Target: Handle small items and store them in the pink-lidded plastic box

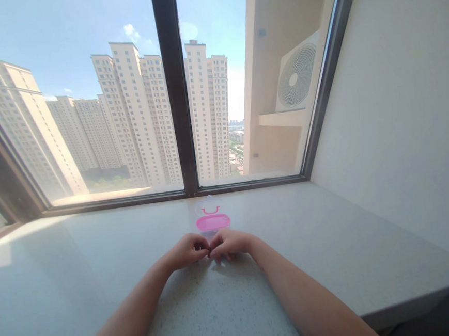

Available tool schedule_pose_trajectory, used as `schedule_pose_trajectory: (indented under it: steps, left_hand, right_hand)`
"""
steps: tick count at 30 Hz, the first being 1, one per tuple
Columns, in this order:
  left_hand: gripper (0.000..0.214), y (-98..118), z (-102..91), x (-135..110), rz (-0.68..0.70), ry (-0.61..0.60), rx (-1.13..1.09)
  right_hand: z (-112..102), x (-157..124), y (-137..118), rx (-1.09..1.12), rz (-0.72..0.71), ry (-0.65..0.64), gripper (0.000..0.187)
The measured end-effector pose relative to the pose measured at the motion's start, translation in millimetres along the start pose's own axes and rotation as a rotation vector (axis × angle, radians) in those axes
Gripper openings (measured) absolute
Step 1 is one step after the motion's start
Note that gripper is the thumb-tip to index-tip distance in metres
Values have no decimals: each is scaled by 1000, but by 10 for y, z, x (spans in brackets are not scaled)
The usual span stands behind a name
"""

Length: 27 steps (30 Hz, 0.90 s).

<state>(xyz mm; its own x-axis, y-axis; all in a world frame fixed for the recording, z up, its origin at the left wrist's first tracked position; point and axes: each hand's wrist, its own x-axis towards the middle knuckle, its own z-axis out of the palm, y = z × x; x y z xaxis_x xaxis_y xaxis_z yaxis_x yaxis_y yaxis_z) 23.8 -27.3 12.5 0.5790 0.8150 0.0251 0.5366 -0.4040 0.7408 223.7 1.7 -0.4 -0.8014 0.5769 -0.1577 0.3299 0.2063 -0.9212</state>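
We cannot identify the tiny dark thing, too small between left hand and right hand, which partly hide the pink container's near side. The near edge cuts off both forearms.

There are two hands, one pink container and one outdoor fan unit.
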Motion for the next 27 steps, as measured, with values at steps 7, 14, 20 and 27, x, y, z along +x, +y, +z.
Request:
schedule_pose_trajectory:
  steps: [7,14,20,27]
  left_hand:
    - [20,28,2,-4,71,25,30]
    - [23,70,11,-20,7,-1,-88]
    - [23,90,-95,-19,71,405,73]
    - [23,164,-382,26,14,551,402]
  right_hand:
    - [-20,27,52,65,-9,-10,28]
    - [-32,1,30,87,-32,-17,30]
    - [-12,13,21,74,4,-30,31]
    - [-6,5,-7,67,22,-39,31]
